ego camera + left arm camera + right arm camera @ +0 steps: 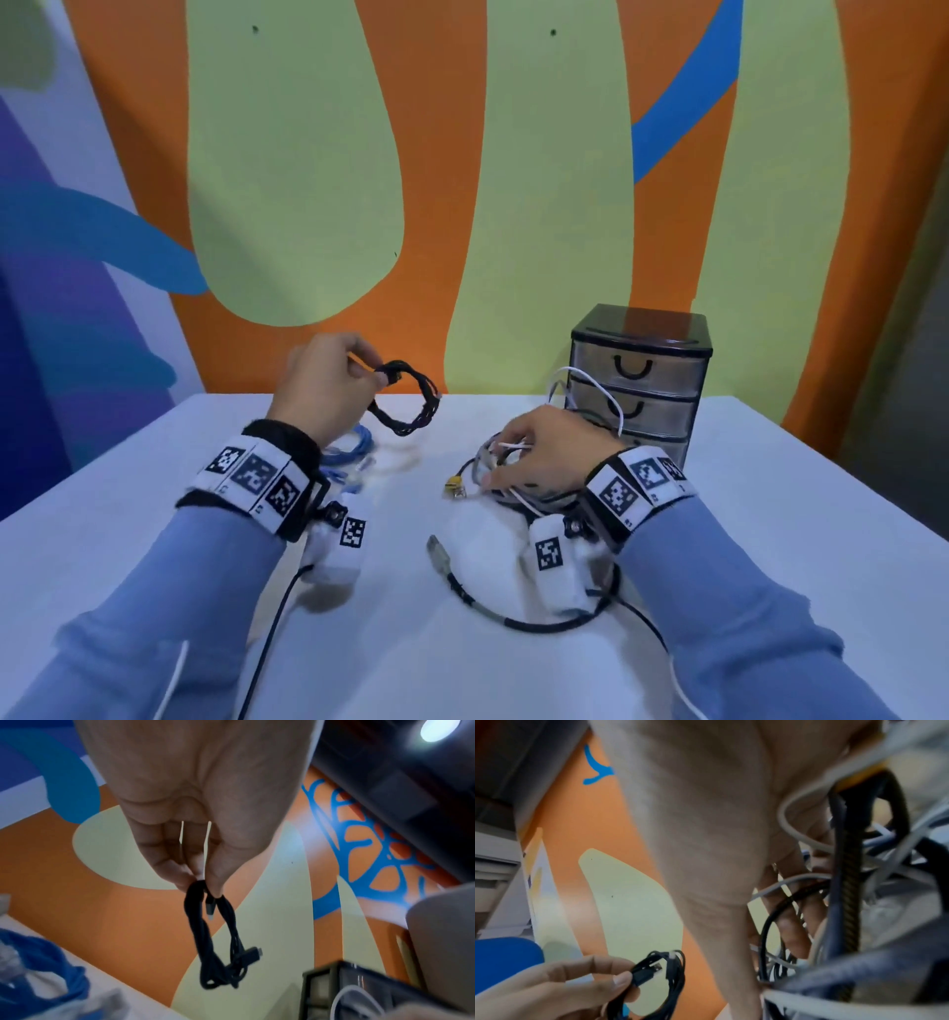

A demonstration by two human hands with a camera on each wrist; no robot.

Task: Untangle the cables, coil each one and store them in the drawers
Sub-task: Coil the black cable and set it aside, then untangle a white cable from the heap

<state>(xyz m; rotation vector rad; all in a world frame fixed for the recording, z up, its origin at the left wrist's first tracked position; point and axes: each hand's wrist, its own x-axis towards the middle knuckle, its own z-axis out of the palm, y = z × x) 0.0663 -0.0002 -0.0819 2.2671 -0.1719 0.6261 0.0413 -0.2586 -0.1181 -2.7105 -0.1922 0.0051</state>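
Observation:
My left hand (328,385) is raised above the table's far left and pinches a coiled black cable (408,406) (218,943) (662,981) between thumb and fingertips; the coil hangs free. My right hand (544,452) rests on a tangle of white, grey and black cables (508,473) (834,882) at centre right, its fingers curled round white strands. A yellow-tipped plug (454,484) sticks out of the tangle to the left. A small black three-drawer unit (639,380) stands behind the right hand, all drawers closed.
A blue cable (354,444) (38,963) lies coiled on the white table (154,488) under my left hand. A thick black-and-grey cable with a metal plug (441,552) curves across the near middle. A white cable (590,390) loops up before the drawers.

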